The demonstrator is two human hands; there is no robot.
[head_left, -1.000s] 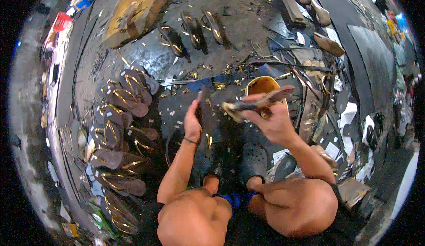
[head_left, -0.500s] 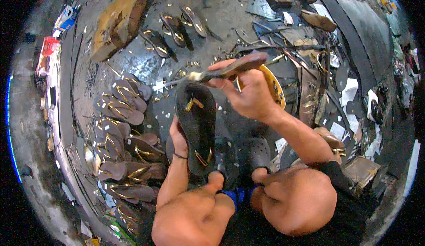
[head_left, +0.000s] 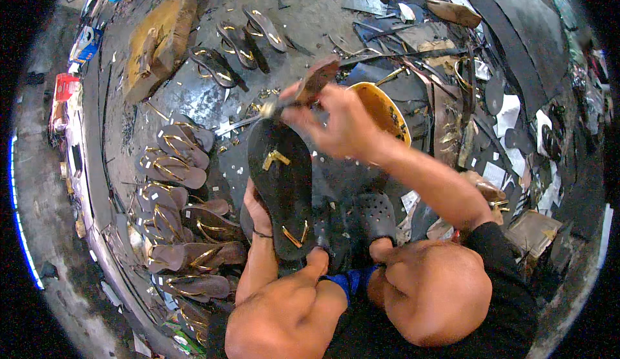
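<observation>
My left hand [head_left: 256, 205] grips the left edge of a black sandal sole [head_left: 282, 184], holding it up sole-side toward me. Gold strap ends [head_left: 276, 159] poke through it near the toe and near the heel. My right hand [head_left: 339, 123] is shut on a brown-handled tool [head_left: 309, 86], a brush or knife, whose tip touches the toe end of the sole. My knees and my feet in black clogs [head_left: 374, 217] are just below the sole.
Several finished brown sandals with gold straps [head_left: 174, 165] lie in rows at my left. A yellow bowl [head_left: 385, 108] sits behind my right hand. A wooden block [head_left: 158, 39] and more sandals [head_left: 239, 42] lie farther away. Scraps, black sheets and paper bits litter the right side.
My left hand has lifted the black sole from the floor up toward me. My right hand has brought the tool down to the sole's toe end.
</observation>
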